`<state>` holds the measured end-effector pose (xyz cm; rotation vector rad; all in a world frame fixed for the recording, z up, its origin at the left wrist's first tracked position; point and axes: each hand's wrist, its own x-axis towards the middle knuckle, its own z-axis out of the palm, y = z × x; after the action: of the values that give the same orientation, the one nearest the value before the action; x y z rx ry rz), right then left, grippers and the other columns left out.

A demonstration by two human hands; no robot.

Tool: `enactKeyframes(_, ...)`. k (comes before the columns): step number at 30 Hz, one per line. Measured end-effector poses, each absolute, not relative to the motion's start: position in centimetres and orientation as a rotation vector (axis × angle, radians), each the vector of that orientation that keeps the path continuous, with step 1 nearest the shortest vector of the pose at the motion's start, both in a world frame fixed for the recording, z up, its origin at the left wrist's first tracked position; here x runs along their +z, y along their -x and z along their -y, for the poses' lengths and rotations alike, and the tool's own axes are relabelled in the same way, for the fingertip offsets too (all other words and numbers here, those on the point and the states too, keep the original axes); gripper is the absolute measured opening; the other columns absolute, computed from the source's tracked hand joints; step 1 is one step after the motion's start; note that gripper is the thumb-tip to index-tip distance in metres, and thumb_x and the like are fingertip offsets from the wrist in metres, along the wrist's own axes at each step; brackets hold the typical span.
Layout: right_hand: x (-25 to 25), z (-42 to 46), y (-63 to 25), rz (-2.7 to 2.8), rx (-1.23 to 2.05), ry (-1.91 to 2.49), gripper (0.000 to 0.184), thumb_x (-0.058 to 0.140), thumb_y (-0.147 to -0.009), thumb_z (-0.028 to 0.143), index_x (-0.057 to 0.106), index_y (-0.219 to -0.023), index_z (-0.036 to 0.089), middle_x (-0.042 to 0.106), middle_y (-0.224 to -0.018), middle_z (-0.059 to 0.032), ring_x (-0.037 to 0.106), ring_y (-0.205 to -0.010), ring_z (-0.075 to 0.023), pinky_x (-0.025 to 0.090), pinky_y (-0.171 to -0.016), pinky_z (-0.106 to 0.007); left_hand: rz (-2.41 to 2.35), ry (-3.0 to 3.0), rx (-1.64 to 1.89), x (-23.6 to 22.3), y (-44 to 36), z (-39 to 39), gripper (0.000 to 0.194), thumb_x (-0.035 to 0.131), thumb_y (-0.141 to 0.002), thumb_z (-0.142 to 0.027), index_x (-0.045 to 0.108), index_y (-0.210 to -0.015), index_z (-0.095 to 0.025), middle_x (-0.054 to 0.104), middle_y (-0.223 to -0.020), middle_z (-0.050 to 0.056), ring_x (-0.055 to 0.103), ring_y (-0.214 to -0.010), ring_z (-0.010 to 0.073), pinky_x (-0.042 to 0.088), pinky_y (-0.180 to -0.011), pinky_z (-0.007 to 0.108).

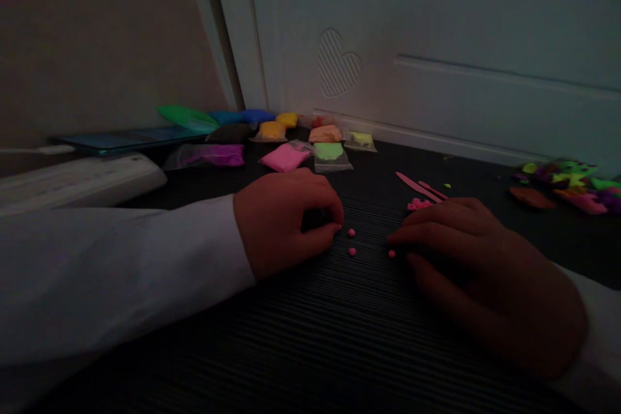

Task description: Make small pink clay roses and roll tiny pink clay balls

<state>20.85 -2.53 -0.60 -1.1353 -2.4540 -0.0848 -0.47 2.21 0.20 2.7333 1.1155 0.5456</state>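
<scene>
My left hand [295,220] rests on the dark ridged surface with thumb and index finger pinched together. A bit of pink, which looks like a small clay ball, shows at their tips. Just right of them lie two pink clay balls, an upper ball [352,232] and a lower ball [352,251]. My right hand [475,272] is low over the surface, thumb and fingers apart. A third pink ball [392,253] sits by its fingertips; whether they touch, I cannot tell. Beyond that hand is a bumpy pink clay piece [419,204], partly hidden, beside a pink clay knife [416,186].
Bags of coloured clay line the back, including a pink bag [285,157], a green bag [328,152] and a purple bag [213,155]. A white power strip [82,180] and a tablet-like device [126,139] lie left. Mixed clay pieces [572,184] lie far right, before a white panel [436,26].
</scene>
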Motion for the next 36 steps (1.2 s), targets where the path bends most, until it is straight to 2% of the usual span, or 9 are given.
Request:
enactKeyframes(7, -0.51, 2.49, -20.87, 2.459, -0.052, 1.121, 0.02, 0.047, -0.075, 0.014, 0.057, -0.09, 0.02, 0.057, -0.094, -0.0049, 0.048, -0.088, -0.0192, 0.034, -0.075, -0.039, -1.109, -2.729, 0.538, 0.12, 0.42, -2.09, 0.016, 0.048, -0.07, -0.022, 0.06, -0.078, -0.016, 0.058, -0.081, 0.003, 0.05, -0.077, 0.0164, 0.038, -0.072, 0.033)
enactKeyframes(21, -0.5, 2.48, -20.82, 2.465, -0.06, 1.125, 0.019, 0.047, -0.076, 0.015, 0.058, -0.089, 0.02, 0.056, -0.094, -0.0044, 0.048, -0.087, -0.0184, 0.034, -0.075, -0.038, -1.129, -2.731, 0.535, 0.09, 0.54, -2.29, 0.017, 0.047, -0.071, -0.023, 0.06, -0.079, -0.016, 0.059, -0.081, 0.003, 0.051, -0.076, 0.0158, 0.038, -0.071, 0.033)
enactKeyframes(36, -0.68, 2.41, -21.07, 2.462, -0.043, 1.102, 0.023, 0.046, -0.074, 0.012, 0.058, -0.092, 0.021, 0.057, -0.094, -0.0049, 0.049, -0.088, -0.02, 0.035, -0.074, -0.039, -1.201, -2.713, 0.672, 0.44, 0.45, -1.74, 0.013, 0.046, -0.069, -0.017, 0.059, -0.071, -0.016, 0.058, -0.073, 0.0, 0.051, -0.07, 0.0125, 0.038, -0.065, 0.027)
